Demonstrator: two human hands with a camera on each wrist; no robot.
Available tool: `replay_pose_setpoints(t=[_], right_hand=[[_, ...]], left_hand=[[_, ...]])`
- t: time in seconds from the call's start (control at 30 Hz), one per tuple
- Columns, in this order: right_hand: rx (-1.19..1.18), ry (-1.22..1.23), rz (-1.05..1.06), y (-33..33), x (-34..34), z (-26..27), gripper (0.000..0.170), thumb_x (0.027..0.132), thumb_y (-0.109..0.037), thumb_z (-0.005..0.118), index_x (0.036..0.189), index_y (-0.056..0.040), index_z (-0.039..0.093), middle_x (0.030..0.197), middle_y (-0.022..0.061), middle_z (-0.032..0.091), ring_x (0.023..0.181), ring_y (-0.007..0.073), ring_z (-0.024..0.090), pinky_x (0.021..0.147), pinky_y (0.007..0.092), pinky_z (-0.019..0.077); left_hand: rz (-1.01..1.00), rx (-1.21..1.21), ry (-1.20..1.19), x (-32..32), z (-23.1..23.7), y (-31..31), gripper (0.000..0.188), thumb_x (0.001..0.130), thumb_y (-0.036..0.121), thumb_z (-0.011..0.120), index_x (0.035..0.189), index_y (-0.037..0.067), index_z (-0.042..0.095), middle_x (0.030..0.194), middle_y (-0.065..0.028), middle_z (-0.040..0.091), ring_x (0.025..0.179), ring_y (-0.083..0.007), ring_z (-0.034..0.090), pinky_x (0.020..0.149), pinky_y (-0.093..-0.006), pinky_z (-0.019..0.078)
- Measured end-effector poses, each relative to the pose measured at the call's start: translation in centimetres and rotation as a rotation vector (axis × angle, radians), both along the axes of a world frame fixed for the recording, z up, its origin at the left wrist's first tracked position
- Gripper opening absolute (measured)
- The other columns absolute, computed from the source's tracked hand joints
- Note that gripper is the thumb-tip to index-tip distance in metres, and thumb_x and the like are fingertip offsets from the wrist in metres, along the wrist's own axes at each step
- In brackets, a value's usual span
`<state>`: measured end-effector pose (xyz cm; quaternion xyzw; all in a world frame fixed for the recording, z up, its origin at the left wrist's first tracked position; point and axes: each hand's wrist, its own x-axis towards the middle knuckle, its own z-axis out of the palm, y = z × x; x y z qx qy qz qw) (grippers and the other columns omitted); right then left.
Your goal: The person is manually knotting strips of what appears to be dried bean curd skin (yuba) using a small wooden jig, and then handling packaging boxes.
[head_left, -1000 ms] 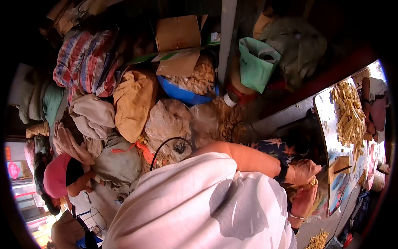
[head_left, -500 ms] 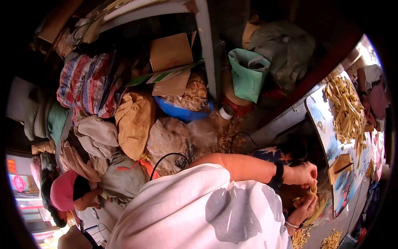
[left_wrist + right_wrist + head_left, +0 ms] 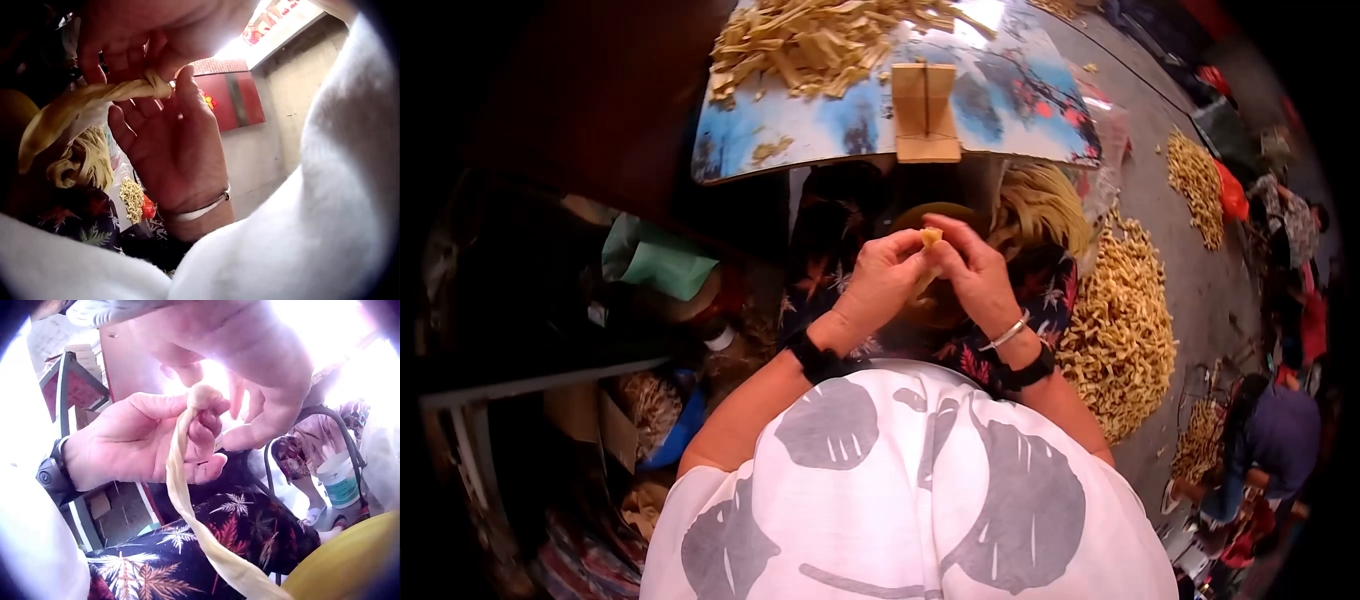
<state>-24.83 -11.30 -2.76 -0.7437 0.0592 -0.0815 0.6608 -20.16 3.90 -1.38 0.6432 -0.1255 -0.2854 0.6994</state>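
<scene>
In front of the lap, my left hand [image 3: 878, 280] and right hand [image 3: 975, 280] meet at a pale yellow tofu-skin strip [image 3: 930, 238]. A loop or knot is at the strip's upper end; the right wrist view shows the rest of the strip [image 3: 200, 534] hanging in a twisted tail. My left thumb and curled fingers pinch it just below the knot. The right thumb and fingers close on the knotted end from the other side, partly hiding it. A yellow bowl [image 3: 350, 562] sits below the hands, beside a bundle of long loose strips [image 3: 1045, 210].
Ahead stands a blue-and-white painted tabletop [image 3: 830, 140] bearing a heap of strips [image 3: 820, 45] and an upright wooden block [image 3: 927, 115]. A large pile of knotted pieces [image 3: 1120, 330] lies on the floor at right. A green bag [image 3: 660, 255] is at left.
The head view has swung from the stored sacks at left to the tabletop and hands straight ahead. Both hands remain together at the strip, now centred in view.
</scene>
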Motion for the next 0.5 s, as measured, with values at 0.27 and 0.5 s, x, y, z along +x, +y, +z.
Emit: replay_pose_setpoints(t=[0.27,0.5], right_hand=[[-0.203,-0.067,-0.252,-0.1,0.8,1.8,0.026,0.098,-0.02,0.052,0.089,0.0,0.065,0.079,0.0175,0.067,0.072,0.0346,0.066,0.063,0.0375,0.0509],[-0.304,-0.16,-0.316,-0.9,1.3,-0.1,0.025,0.102,-0.019,0.05,0.092,0.001,0.063,0.07,0.0099,0.064,0.053,0.0156,0.062,0.048,0.0264,0.0481]], left_hand=[[-0.003,0.015,-0.103,-0.4,0.2,-1.4,0.024,0.096,0.011,0.061,0.118,0.003,0.054,0.087,0.0041,0.058,0.076,-0.0023,0.051,0.066,-0.0193,0.0439],[0.066,0.176,-0.845,0.3,1.8,-1.7,0.018,0.089,-0.004,0.062,0.106,0.0,0.065,0.081,-0.0112,0.062,0.073,-0.0158,0.06,0.066,-0.027,0.0481]])
